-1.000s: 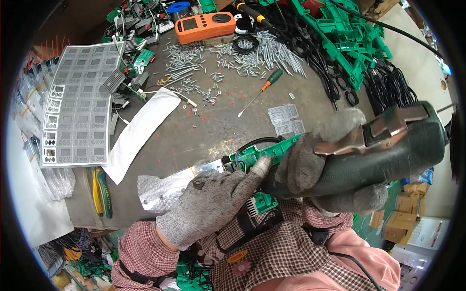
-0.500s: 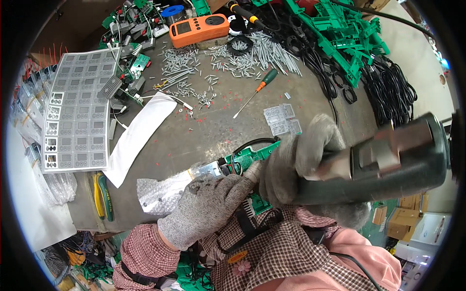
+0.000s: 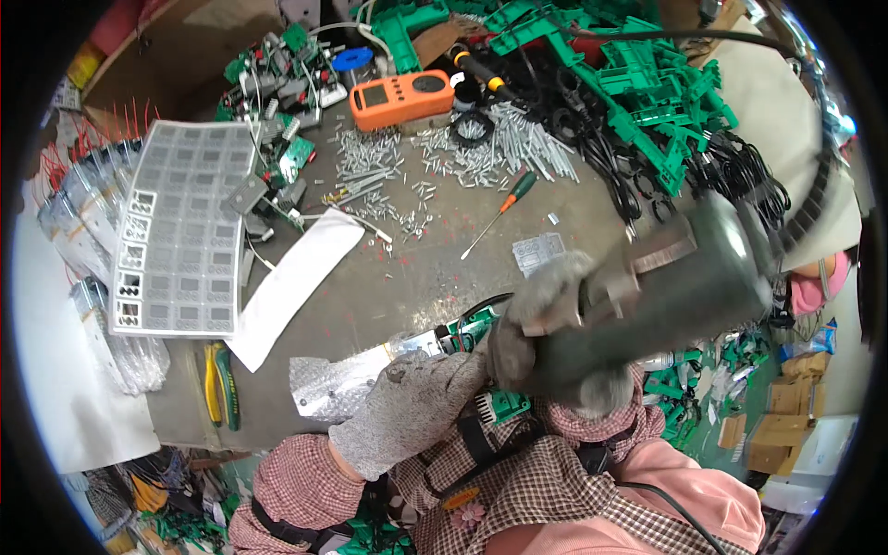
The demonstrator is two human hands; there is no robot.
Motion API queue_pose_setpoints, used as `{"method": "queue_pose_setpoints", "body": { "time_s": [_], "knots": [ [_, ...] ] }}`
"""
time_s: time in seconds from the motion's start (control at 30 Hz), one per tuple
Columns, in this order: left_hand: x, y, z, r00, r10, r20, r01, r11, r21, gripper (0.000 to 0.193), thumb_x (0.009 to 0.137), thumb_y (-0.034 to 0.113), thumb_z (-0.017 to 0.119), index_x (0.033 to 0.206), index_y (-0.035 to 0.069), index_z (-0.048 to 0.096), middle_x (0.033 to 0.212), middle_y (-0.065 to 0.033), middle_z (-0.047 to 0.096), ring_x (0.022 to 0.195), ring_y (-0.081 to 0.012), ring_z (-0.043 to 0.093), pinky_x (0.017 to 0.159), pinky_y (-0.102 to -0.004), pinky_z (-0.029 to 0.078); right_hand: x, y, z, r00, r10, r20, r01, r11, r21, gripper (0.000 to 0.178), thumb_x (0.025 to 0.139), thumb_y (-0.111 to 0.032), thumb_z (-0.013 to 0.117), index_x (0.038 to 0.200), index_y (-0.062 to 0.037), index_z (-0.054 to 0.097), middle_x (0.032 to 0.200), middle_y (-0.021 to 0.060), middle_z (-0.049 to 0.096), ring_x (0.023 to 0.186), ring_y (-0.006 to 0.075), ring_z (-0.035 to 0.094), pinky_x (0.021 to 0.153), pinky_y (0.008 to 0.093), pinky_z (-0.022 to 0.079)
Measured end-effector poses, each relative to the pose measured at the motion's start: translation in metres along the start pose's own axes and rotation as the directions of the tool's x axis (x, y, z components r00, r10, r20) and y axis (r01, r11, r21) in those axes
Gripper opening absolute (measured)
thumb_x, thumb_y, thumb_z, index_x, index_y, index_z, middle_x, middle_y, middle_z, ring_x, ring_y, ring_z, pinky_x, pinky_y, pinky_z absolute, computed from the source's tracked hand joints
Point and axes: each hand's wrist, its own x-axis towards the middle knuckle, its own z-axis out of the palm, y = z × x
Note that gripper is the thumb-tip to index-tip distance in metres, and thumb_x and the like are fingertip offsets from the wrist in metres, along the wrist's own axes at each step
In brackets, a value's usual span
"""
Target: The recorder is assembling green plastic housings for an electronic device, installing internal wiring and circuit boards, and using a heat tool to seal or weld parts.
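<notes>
My left hand [image 3: 407,402], in a grey speckled knit glove, is closed on a green plastic housing [image 3: 476,324] lying at the table's near edge. Wires and a silvery part show inside the housing. Beside the same hand, a shiny piece in bubble wrap [image 3: 324,393] extends to the left. My right hand [image 3: 514,356], in a darker grey glove, is wrapped round a dark corded power tool [image 3: 657,296], which is blurred by motion. The tool's front end is at the housing, hidden behind my gloves, so I cannot tell whether it touches.
Farther back lie a green-and-orange screwdriver [image 3: 499,215], scattered screws [image 3: 370,157], an orange meter [image 3: 402,100] and green housings [image 3: 638,102]. On the left are a label sheet [image 3: 180,231], a white strip [image 3: 296,287] and pliers [image 3: 222,384]. The tool's cable [image 3: 814,199] runs up on the right.
The power tool's rear end has swung left and slightly up in the view, with my right hand still round it. The whole scene has shifted right. My left hand keeps its grip.
</notes>
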Motion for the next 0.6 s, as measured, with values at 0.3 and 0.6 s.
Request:
{"method": "queue_pose_setpoints", "body": {
  "time_s": [0.3, 0.6],
  "knots": [
    [0.021, 0.009, -0.004, 0.887, -0.276, -0.37, 0.11, 0.905, -0.412, 0.021, 0.086, 0.001, 0.079, 0.104, 0.004, 0.068, 0.1, -0.0137, 0.074, 0.083, -0.025, 0.074, 0.07, -0.0333, 0.058, 0.024, -0.062, -0.023, 0.99, 0.062, 0.129, -0.041, 0.987, -0.158, 0.072, 0.097, -0.063, 0.051, 0.129, 0.0018, 0.051, 0.062, 0.0115, 0.059, 0.058, 0.0151, 0.061, 0.079, 0.0329, 0.056],
    [0.032, 0.015, 0.0, 0.881, -0.45, -0.148, 0.313, 0.788, -0.529, 0.021, 0.089, 0.004, 0.08, 0.104, 0.002, 0.066, 0.092, -0.0094, 0.074, 0.084, -0.0156, 0.072, 0.073, -0.0305, 0.057, -0.009, -0.051, -0.013, 0.713, 0.665, 0.222, -0.639, 0.747, -0.183, 0.053, 0.094, -0.022, 0.068, 0.139, 0.0008, 0.054, 0.102, 0.0071, 0.067, 0.084, 0.014, 0.063, 0.073, 0.0298, 0.053]
  ]
}}
